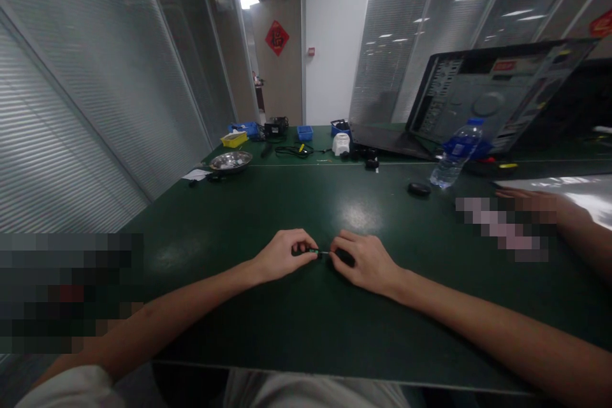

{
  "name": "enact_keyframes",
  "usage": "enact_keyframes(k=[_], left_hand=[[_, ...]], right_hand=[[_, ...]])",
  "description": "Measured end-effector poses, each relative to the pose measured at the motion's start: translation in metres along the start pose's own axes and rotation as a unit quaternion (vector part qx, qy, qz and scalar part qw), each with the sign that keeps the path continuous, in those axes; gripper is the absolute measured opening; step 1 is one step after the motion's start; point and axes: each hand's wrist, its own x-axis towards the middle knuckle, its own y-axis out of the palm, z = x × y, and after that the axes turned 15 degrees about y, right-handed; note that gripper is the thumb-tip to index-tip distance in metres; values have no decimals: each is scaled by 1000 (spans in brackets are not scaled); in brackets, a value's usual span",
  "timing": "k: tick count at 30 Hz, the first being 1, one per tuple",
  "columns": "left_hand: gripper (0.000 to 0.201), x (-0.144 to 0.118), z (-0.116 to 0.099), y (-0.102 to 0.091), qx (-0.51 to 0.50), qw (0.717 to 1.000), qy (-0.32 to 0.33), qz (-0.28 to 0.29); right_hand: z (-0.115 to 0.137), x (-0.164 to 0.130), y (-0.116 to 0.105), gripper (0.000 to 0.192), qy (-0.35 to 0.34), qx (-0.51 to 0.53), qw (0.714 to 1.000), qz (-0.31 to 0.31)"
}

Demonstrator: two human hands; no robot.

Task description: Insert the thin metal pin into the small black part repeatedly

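Observation:
My left hand (283, 254) rests on the dark green table (306, 319) with its fingers closed on a small screwdriver (313, 252) with a dark green handle. A thin metal tip runs from it to my right hand (366, 261), which lies close beside it. The right fingers pinch at that tip; what they hold is hidden under the hand. Both forearms lie on the table in front of me.
A water bottle (456, 153) and a small black oval object (419, 189) stand at the right. An open computer case (497, 99) lies behind them. A metal bowl (230, 161), yellow and blue bins (304, 132) and cables sit at the far edge. Another person's arm (568, 217) reaches in from the right.

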Motion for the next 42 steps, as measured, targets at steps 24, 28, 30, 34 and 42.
enact_keyframes(k=[24, 28, 30, 34, 42], left_hand=[[33, -9, 7, 8, 175, 965, 190, 47], [29, -9, 7, 8, 136, 976, 170, 20], [27, -8, 5, 7, 97, 986, 138, 3], [22, -5, 0, 3, 15, 997, 69, -16], [22, -2, 11, -1, 119, 989, 86, -26]], right_hand=[[3, 0, 9, 23, -74, -58, 996, 4], [3, 0, 9, 22, -75, -45, 996, 0], [3, 0, 8, 23, -75, -41, 996, 2], [4, 0, 4, 22, -74, -47, 996, 18], [5, 1, 5, 22, -69, -48, 996, 23]])
